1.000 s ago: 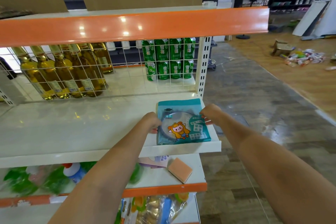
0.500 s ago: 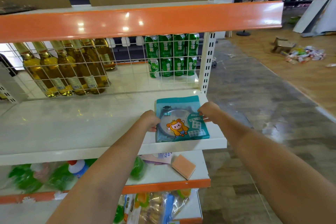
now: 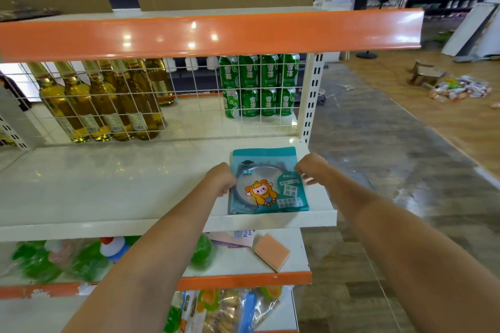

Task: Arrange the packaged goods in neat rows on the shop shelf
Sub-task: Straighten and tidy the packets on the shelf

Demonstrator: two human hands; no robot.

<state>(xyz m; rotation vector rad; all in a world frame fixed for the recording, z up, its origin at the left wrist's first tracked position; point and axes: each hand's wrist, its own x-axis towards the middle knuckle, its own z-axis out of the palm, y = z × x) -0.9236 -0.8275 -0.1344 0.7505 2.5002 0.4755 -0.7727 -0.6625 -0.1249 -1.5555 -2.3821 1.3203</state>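
Teal packet [image 3: 267, 181] lying flat at the white shelf's [image 3: 108, 186] right front corner, pinched between left hand [image 3: 220, 178] and right hand [image 3: 311, 167], apparently to square it with the edge.

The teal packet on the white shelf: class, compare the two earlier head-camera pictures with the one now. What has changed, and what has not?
Very little. The teal packet lies flat at the right end of the white shelf, as before. The left hand still holds its left edge and the right hand its right edge; nothing was let go. Only the camera shifted slightly. The oil bottles and green cans behind the wire grid stayed put.
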